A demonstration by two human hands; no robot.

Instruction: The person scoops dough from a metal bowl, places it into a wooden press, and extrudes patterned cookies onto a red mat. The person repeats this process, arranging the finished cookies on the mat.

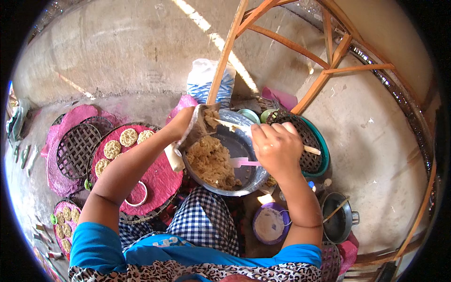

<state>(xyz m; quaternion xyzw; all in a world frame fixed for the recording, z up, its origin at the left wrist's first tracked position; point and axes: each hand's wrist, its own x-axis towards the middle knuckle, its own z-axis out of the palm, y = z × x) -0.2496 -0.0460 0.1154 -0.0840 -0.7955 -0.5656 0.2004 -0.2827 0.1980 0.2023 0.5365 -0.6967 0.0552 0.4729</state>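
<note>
My left hand holds a greyish cloth-like piece over the left rim of a wide basin; most of its fingers are hidden, and I cannot tell what lies beneath the cloth. A pale cylinder with a rounded end sticks out below this hand. My right hand grips a light wooden stick, whose far end touches dough at the cloth. Crumbly brown dough fills the basin's left side. A pink spatula lies in the basin, its handle running towards my right wrist.
Left is a red-covered woven tray with noodle-like rounds and a white ring. A purple bowl of pale powder and a dark pan stand right. A teal basin holds a basket. Wooden framing rises beyond.
</note>
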